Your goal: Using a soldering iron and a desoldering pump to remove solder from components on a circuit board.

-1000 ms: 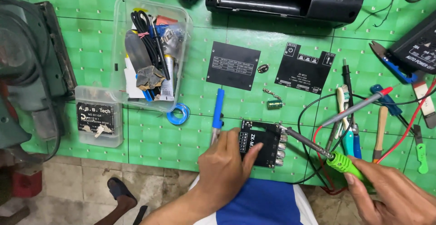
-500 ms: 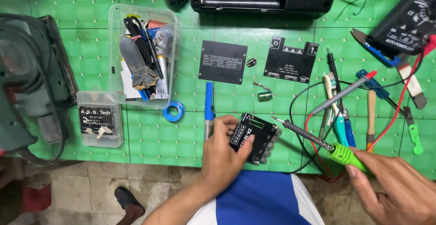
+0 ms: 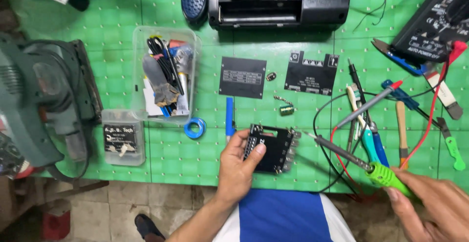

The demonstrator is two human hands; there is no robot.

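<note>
My left hand (image 3: 238,166) grips a small black circuit board (image 3: 276,147) by its left edge, holding it flat on the green mat (image 3: 195,159) near the front edge. My right hand (image 3: 435,208) holds a soldering iron by its green handle (image 3: 386,176). Its metal tip (image 3: 309,135) points left and sits just right of the board, slightly apart from it. A blue pen-shaped tool (image 3: 229,117) lies just above my left thumb.
Two black panels (image 3: 243,77) (image 3: 311,72) lie behind the board. A clear tub (image 3: 166,76) of tools, a small clear box (image 3: 123,137), blue tape roll (image 3: 195,127), a black device (image 3: 278,2), a multimeter (image 3: 437,22) and several hand tools (image 3: 386,120) surround them.
My left hand has shifted its grip on the board. The soldering iron tip has drawn slightly back to the right, away from the board.
</note>
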